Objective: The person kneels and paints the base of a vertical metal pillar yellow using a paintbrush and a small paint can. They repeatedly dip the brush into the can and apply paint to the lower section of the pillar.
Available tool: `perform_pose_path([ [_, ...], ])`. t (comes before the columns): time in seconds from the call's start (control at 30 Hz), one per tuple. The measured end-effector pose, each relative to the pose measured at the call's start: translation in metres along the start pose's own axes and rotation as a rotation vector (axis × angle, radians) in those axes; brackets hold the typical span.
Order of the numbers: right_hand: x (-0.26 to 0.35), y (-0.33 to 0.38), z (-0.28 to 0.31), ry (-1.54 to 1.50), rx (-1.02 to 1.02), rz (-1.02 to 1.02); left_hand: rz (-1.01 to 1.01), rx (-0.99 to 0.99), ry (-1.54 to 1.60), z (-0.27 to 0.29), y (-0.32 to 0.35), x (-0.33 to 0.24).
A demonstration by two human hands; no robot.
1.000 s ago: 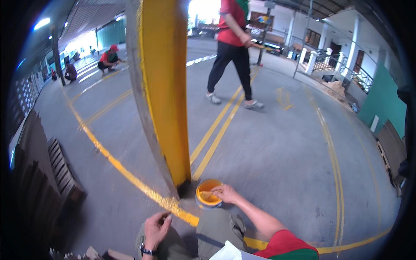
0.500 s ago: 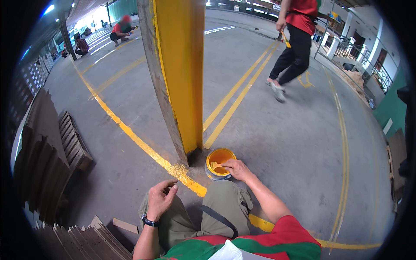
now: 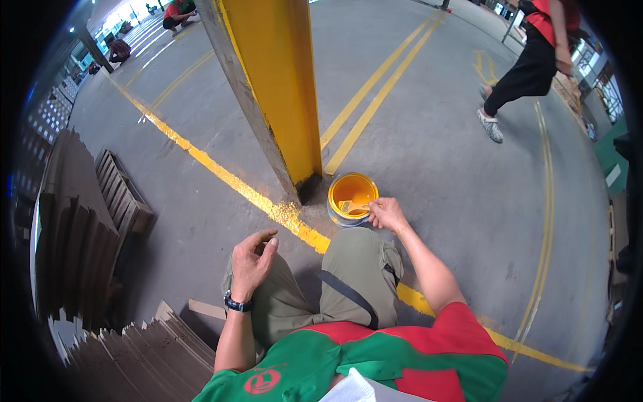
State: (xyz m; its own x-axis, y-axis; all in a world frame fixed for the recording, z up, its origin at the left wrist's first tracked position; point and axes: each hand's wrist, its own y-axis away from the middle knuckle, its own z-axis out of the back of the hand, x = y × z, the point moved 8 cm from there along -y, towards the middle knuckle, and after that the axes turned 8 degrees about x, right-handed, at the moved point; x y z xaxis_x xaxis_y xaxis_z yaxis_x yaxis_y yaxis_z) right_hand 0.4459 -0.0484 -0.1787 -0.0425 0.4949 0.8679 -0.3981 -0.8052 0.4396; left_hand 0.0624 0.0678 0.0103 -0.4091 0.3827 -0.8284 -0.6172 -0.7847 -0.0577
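We hold a brush [image 3: 355, 208] in our right grip [image 3: 388, 214], its bristles inside the paint bucket [image 3: 365, 185] right of the yellow column [image 3: 281, 80] — our left grip [image 3: 252, 264] hangs loosely open near the left knee [image 3: 284, 288].

The person wears a green shirt [image 3: 308, 362] with red sections, a red right sleeve [image 3: 469, 329] and a round red emblem [image 3: 262, 382], olive-grey trousers [image 3: 353, 258] crossed by a dark strap [image 3: 347, 292], and a dark-banded wristwatch [image 3: 237, 303] at the left.

So yeah, the walker [image 3: 526, 87] is now seen way farther right of the right hand [image 3: 388, 214], and more shirt [image 3: 301, 358] is shown below it.
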Motion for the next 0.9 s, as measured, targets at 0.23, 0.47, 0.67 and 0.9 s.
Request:
perform_pose_path([
  [0.23,0.041,0.016,0.007,0.135,-0.101,0.170,0.007,0.000,0.000,0.001,-0.001,-0.003],
  [0.47,0.185,0.058,0.016,0.170,-0.286,0.684,0.001,0.009,0.060,-0.001,-0.001,0.006],
  [0.67,0.340,0.089,-0.032,0.535,-0.444,1.231,-0.049,-0.020,0.085,0.005,-0.001,0.002],
  [0.9,0.485,0.131,-0.023,0.985,-0.799,1.488,-0.064,-0.035,0.198,0.018,0.006,0.004],
])
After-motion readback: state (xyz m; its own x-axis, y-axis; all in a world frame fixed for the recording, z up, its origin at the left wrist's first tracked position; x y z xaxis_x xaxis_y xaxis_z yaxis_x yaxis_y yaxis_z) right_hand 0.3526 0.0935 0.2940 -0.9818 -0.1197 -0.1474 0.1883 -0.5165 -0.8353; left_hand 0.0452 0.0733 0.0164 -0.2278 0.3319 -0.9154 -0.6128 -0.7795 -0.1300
